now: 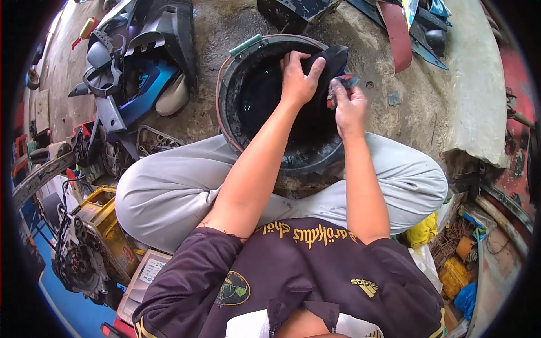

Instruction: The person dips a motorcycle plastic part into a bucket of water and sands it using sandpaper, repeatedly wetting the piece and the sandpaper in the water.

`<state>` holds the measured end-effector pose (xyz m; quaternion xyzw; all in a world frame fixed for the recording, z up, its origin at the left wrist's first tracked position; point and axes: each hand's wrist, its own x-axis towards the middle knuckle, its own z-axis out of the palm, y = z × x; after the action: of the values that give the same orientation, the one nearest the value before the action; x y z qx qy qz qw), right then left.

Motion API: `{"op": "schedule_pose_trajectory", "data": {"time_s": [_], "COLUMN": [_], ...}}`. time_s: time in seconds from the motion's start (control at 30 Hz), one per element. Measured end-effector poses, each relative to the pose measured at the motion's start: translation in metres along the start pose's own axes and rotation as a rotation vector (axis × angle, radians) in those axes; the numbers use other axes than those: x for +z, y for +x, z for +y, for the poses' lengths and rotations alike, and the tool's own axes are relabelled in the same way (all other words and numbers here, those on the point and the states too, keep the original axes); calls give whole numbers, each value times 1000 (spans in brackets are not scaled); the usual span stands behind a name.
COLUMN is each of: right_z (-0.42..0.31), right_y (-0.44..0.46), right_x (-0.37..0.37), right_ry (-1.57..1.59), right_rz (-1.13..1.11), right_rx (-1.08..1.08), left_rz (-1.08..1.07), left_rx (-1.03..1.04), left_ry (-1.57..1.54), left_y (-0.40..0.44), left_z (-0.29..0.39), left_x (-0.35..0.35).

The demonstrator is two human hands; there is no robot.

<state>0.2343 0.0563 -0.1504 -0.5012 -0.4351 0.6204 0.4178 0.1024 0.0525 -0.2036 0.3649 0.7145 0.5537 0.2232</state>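
My left hand (298, 81) clasps a smooth black pointed panel (331, 58) over a round black bucket (307, 163) with a green handle grip (245, 44); my right hand (351, 110) pinches a small red-and-grey scrap (348, 81) beside the panel.

Around me, stained concrete floor (211, 42) fills the frame's top, a pale slab (479, 90) edging it upper right, a blue surface (73, 310) lower left.

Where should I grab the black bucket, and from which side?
Likely by its green handle sleeve, from the far left: the sleeve is thicker than the thin handle wire, lies along the rim, and is clear of the left hand.
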Motion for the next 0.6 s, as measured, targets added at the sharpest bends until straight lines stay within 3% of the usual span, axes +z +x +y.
{"op": "schedule_pose_trajectory", "data": {"time_s": [0.27,0.37,0.6], "right_z": [6,19,20], "right_y": [3,-8,0], "right_x": [1,10,17], "right_ry": [40,0,25], "right_rz": [-19,70,36], "right_rx": [-31,-34,-94], "left_rz": [-36,-67,-93], "left_rx": [-61,-19,116], "left_ry": [-4,-12,63], "left_y": [2,-1,-1], "left_z": [-4,-4,-13], "left_x": [2,-1,-5]}}
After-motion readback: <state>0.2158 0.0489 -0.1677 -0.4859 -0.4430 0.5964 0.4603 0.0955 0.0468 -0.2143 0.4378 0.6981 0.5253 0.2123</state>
